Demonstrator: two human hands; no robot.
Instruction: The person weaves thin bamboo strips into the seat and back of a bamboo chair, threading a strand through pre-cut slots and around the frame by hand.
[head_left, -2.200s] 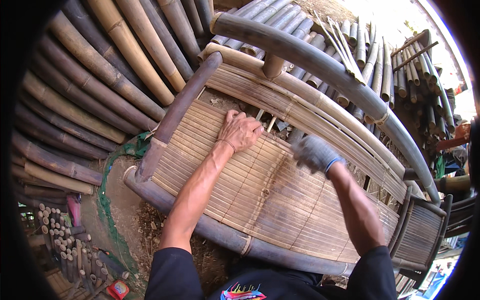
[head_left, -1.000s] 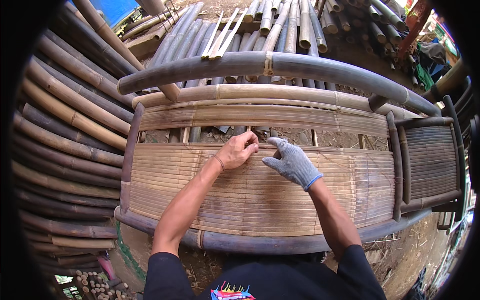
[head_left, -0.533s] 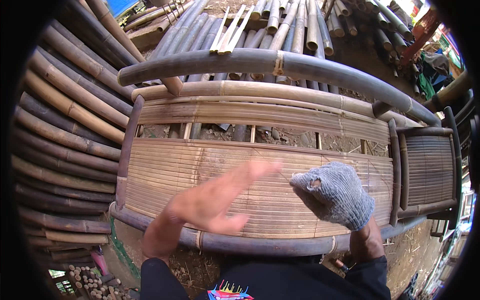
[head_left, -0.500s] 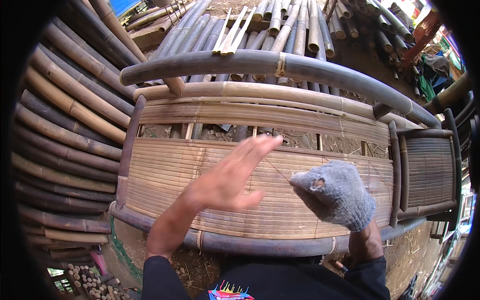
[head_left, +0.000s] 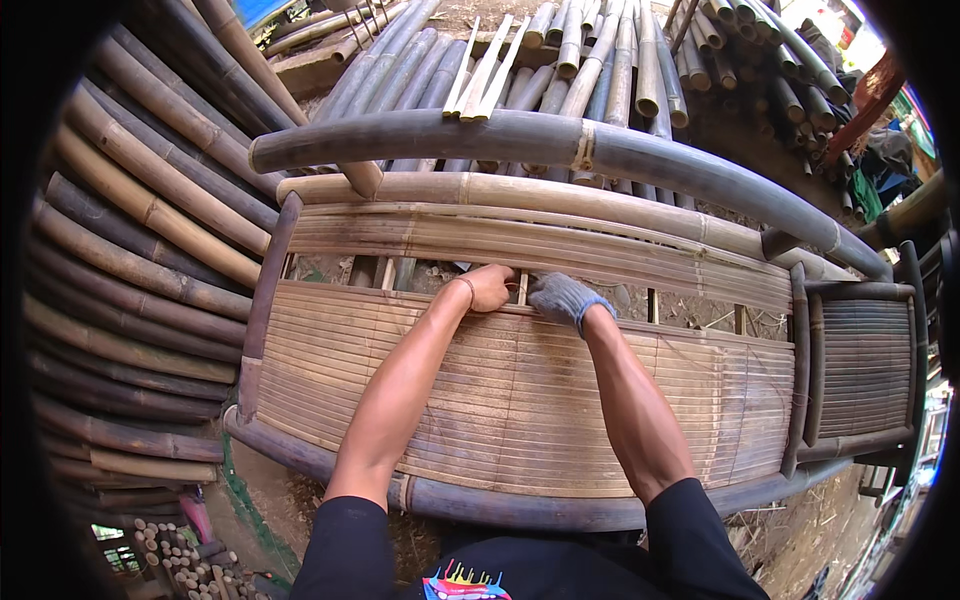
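Observation:
My bare left hand (head_left: 490, 288) is closed at the inner edge of the bamboo slat seat (head_left: 570, 400), its fingertips down at the gap. Just to its right, my right hand (head_left: 562, 298), in a worn grey knit glove, curls over the same edge. Between the two hands stands a pale cross strip (head_left: 523, 288) that spans the gap. What the fingers of either hand hold is too small or hidden to make out. Thin dark ties run across the seat slats.
Beyond the gap is a narrower band of slats (head_left: 430, 236) under a thick dark bamboo rail (head_left: 660, 152). Bamboo poles (head_left: 150, 205) crowd the left side. More poles (head_left: 395, 75) and several pale split strips (head_left: 490, 70) lie behind. A slatted side panel (head_left: 862, 360) is at the right.
Both hands have reached away from me to the gap's edge. The left was raised with fingers stretched and is now closed. The right brought a thin cord's end from over the seat.

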